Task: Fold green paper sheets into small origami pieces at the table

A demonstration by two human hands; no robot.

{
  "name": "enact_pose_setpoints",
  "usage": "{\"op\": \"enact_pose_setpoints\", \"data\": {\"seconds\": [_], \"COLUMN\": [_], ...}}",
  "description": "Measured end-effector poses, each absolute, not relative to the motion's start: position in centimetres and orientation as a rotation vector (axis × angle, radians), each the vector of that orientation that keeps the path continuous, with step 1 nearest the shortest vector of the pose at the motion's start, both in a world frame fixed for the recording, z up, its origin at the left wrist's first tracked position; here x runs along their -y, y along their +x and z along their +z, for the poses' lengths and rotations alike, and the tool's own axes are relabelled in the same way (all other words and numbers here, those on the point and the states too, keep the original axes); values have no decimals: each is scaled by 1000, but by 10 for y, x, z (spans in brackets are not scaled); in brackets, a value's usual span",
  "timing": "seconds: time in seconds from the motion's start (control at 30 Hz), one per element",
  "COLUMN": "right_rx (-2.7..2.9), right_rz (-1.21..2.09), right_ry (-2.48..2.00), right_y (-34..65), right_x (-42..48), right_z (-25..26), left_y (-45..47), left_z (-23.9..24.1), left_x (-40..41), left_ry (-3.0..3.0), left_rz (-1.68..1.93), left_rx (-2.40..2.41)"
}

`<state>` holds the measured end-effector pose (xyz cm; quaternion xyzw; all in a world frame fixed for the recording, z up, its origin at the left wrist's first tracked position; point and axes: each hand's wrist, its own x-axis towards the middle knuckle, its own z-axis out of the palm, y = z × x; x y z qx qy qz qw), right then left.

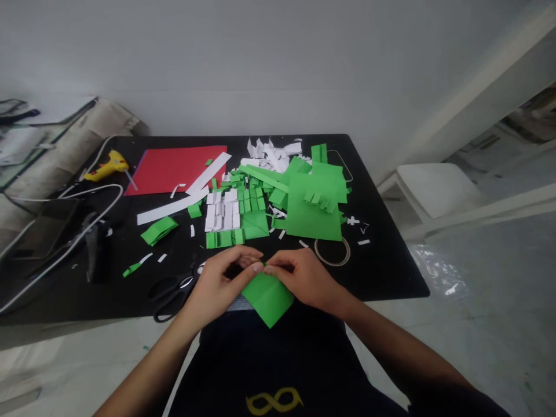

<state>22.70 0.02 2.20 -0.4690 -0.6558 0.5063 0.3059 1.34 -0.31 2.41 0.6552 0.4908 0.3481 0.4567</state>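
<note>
Between my two hands, at the front edge of the table, is a green sheet of paper [270, 298] with one corner pointing down toward me. My left hand [228, 275] pinches its upper edge with thumb and finger. Close beside it my right hand [304, 275] pinches the same edge, the fingertips of both hands nearly meeting. Black scissors [171, 292] lie by my left wrist, their blades partly hidden under the hand. Just beyond my hands sit folded white paper pieces [223, 209] and folded green pieces [252, 201]. Larger green sheets [313, 217] overlap to the right.
A yellow glue gun [108, 165] with a white cable lies at the left, beside a red sheet [174, 165]. White paper strips [171, 208] and scraps are scattered about. A tape ring [332, 253] rests near the right hand. A white stool [434, 188] stands right of the black table [382, 260].
</note>
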Motion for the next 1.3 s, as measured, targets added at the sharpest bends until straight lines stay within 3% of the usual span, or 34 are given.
{"op": "enact_pose_setpoints", "data": {"seconds": [0.47,0.8,1.0,1.3], "right_rx": [1713,1804,1673,1581], "right_rz": [1483,1461,1580,1416], "right_ry": [-1293,-1266,-1343,-1246], "right_y": [252,250,272,244], "right_x": [3,2,0,1], "right_z": [18,18,18,14], "left_y": [8,1,-8,5], "left_z": [8,7,1,-1], "left_x": [0,3,2,3], "left_ry": [1403,1633,1523,1428], "left_rz": [972,640,719,746], "left_rx": [-1378,-1277,-1389,-1326]}}
